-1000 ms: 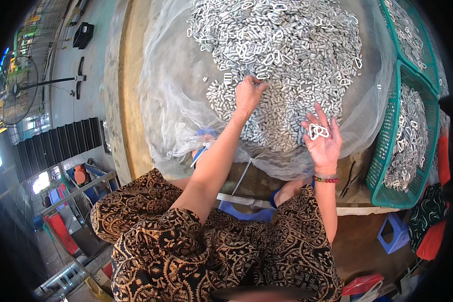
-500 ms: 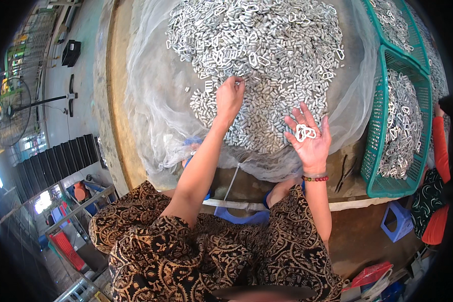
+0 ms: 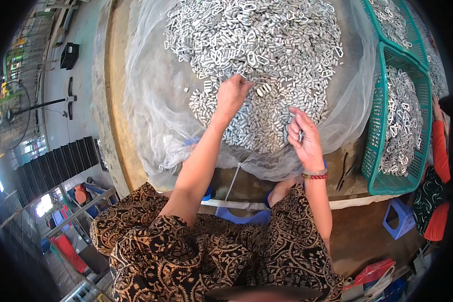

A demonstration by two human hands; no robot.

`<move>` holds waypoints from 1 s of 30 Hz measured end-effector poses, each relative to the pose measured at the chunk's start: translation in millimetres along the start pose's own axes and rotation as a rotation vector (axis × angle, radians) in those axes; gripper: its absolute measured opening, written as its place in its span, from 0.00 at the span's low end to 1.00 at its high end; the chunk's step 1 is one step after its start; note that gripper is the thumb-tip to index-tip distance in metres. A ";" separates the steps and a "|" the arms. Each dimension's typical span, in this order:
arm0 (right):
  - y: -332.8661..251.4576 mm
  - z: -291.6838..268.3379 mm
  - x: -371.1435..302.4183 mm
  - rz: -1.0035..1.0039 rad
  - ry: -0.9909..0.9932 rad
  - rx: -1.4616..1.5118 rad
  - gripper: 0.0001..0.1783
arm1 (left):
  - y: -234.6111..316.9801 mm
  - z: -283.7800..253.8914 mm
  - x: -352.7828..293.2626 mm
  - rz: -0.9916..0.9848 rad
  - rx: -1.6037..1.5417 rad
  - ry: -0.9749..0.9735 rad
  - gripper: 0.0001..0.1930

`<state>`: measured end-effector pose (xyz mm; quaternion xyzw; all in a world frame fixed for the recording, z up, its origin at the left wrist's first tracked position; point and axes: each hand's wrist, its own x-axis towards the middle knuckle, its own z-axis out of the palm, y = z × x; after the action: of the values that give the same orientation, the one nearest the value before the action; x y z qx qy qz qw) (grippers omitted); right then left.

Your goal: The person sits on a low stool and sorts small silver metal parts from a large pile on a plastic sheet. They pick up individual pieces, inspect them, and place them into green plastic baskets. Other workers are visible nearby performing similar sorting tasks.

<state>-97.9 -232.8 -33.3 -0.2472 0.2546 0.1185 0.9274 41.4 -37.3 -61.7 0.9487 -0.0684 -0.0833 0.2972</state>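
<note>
A broad heap of small grey metal pellets and pale metal buckles [image 3: 251, 59] lies in front of me. My left hand [image 3: 230, 98] reaches into the heap, thumb and fingers pinched together at its surface; whatever is between the fingertips is too small to make out. Just right of those fingertips lies a slotted buckle [image 3: 263, 90]. At the heap's near right edge, my right hand [image 3: 305, 138] is curled closed, its index finger pointing forward. A bit of metal shows in its grip, and the fingers mostly hide the buckles there.
Sheer white netting [image 3: 158, 100] lies under and around the heap. On the right stand green plastic baskets [image 3: 371, 151] filled with metal buckles. Beyond them a person's orange sleeve [image 3: 440, 151] shows. A blue stool [image 3: 398, 219] stands at lower right, and a concrete ledge [image 3: 108, 100] runs along the left.
My right hand has turned over and closed round the buckles that lay on its open palm. My left hand has shifted slightly, still pinched, and a slotted buckle now shows beside it.
</note>
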 end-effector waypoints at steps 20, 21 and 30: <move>1.3 15.4 40.0 -0.138 -0.229 -0.020 0.13 | 41.4 -87.0 -13.5 -0.153 -1.687 -0.382 0.07; 1.6 15.9 34.9 -0.072 -0.272 -0.002 0.24 | 49.4 -78.6 -17.7 -0.177 -1.731 -0.390 0.08; 19.6 3.1 21.1 0.000 -0.130 0.675 0.22 | 147.3 -17.9 -60.0 0.673 -0.297 -0.359 0.08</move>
<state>-85.6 -212.6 -49.9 0.0819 0.2197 0.0431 0.9712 -25.4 -136.6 44.6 0.7906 -0.4129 -0.1547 0.4248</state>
